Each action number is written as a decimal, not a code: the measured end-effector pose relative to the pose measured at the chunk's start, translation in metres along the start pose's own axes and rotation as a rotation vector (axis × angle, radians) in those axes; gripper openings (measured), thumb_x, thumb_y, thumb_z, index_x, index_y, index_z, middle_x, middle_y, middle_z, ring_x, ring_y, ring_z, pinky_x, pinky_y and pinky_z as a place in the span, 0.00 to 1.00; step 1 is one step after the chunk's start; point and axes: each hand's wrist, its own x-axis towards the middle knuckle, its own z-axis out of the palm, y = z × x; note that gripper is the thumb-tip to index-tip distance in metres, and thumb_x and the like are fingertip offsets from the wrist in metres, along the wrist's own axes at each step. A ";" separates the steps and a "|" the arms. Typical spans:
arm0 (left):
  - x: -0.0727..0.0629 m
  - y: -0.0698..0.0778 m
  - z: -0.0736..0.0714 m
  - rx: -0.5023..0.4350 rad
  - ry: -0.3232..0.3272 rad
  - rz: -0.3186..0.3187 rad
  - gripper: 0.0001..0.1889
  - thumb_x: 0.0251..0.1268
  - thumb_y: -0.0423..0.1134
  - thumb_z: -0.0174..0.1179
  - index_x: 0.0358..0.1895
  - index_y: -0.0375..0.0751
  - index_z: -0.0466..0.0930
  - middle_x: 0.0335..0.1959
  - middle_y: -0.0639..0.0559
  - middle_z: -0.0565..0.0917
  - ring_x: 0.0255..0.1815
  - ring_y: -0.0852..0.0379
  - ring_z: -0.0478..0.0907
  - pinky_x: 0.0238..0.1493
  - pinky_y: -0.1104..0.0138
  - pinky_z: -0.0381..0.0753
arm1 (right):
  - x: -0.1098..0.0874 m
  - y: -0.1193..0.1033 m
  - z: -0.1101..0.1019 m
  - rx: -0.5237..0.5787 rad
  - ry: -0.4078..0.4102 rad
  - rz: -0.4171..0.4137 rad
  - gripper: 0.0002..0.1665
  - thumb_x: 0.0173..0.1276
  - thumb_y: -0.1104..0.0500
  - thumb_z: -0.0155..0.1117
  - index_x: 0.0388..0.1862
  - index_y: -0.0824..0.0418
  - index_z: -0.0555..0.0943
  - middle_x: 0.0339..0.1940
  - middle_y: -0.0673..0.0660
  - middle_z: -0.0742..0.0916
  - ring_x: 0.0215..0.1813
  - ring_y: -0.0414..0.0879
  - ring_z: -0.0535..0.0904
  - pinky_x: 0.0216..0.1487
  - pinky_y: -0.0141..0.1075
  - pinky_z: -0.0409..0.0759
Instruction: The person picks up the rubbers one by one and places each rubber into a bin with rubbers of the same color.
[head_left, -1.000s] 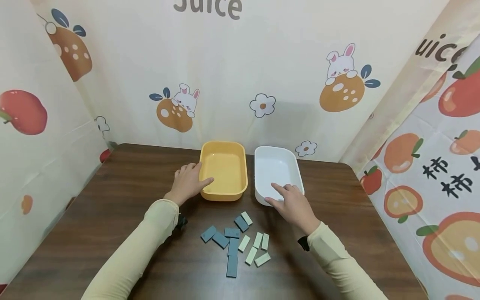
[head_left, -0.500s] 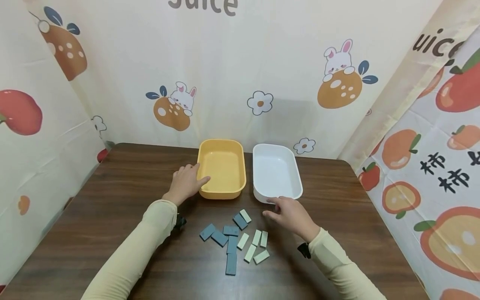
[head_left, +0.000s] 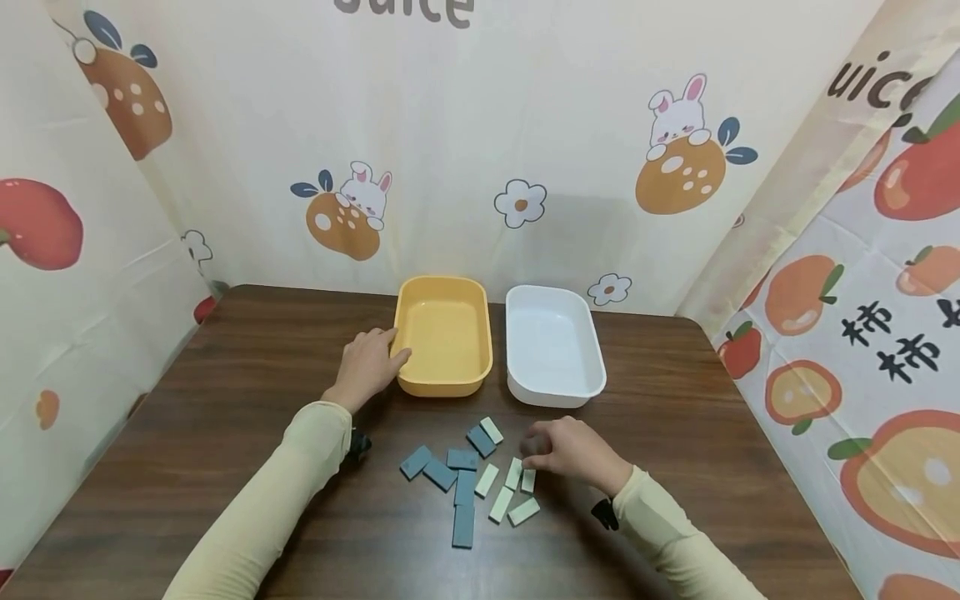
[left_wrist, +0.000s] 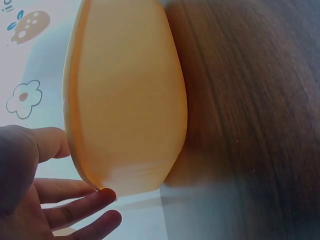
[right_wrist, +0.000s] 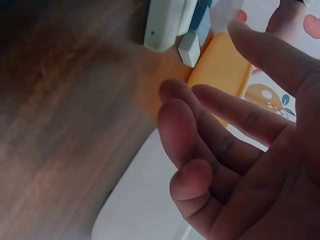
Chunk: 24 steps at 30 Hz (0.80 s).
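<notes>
At the near left corner of the yellow tray [head_left: 442, 389], my left hand [head_left: 362, 368] grips the rim. Its thumb [left_wrist: 50, 142] reaches over the edge while the other fingers lie at the corner. My right hand [head_left: 576, 452] hovers by the pale green blocks [head_left: 501, 505], partly covering one. Its fingers are loosely bent with nothing between them, as the right wrist view shows. Dark blue-grey blocks [head_left: 462, 527] lie in a loose group left of the pale ones. One pale block [head_left: 491, 430] lies beside a blue-grey block [head_left: 480, 442] nearer the trays.
To the right of the yellow tray stands a white tray [head_left: 555, 393], with a narrow gap between them. Both are on the brown wooden table [head_left: 285, 333]. A printed curtain [head_left: 450, 150] hangs behind the table's far edge.
My right hand has come back from over the white tray toward the pale green blocks, and its fingers have bent. My left hand stays at the yellow tray.
</notes>
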 end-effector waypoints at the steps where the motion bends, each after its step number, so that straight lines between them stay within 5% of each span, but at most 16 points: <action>1: 0.000 0.000 0.000 -0.002 0.005 -0.001 0.30 0.72 0.50 0.52 0.69 0.33 0.67 0.63 0.32 0.74 0.62 0.33 0.69 0.61 0.40 0.67 | 0.000 0.000 0.001 0.006 -0.012 -0.002 0.21 0.57 0.51 0.74 0.47 0.59 0.84 0.33 0.51 0.87 0.27 0.39 0.74 0.29 0.34 0.74; 12: -0.002 -0.002 0.000 -0.003 0.067 0.015 0.23 0.73 0.42 0.50 0.66 0.35 0.72 0.61 0.35 0.78 0.60 0.33 0.72 0.59 0.40 0.70 | -0.007 -0.004 0.010 -0.035 -0.034 -0.023 0.19 0.54 0.50 0.76 0.41 0.59 0.85 0.24 0.46 0.84 0.25 0.38 0.72 0.28 0.33 0.71; 20: -0.007 -0.006 0.000 -0.074 0.053 0.005 0.23 0.73 0.40 0.49 0.67 0.34 0.71 0.61 0.34 0.77 0.61 0.34 0.72 0.61 0.42 0.69 | -0.013 -0.007 0.017 -0.074 -0.040 -0.033 0.22 0.52 0.51 0.77 0.43 0.60 0.85 0.21 0.44 0.80 0.25 0.36 0.70 0.29 0.33 0.69; 24: -0.006 -0.006 0.001 -0.089 0.056 0.020 0.23 0.72 0.39 0.50 0.67 0.34 0.71 0.57 0.34 0.80 0.48 0.39 0.75 0.48 0.51 0.73 | -0.016 -0.009 0.019 -0.075 -0.035 -0.025 0.23 0.51 0.51 0.77 0.45 0.61 0.85 0.20 0.44 0.79 0.24 0.36 0.70 0.28 0.33 0.69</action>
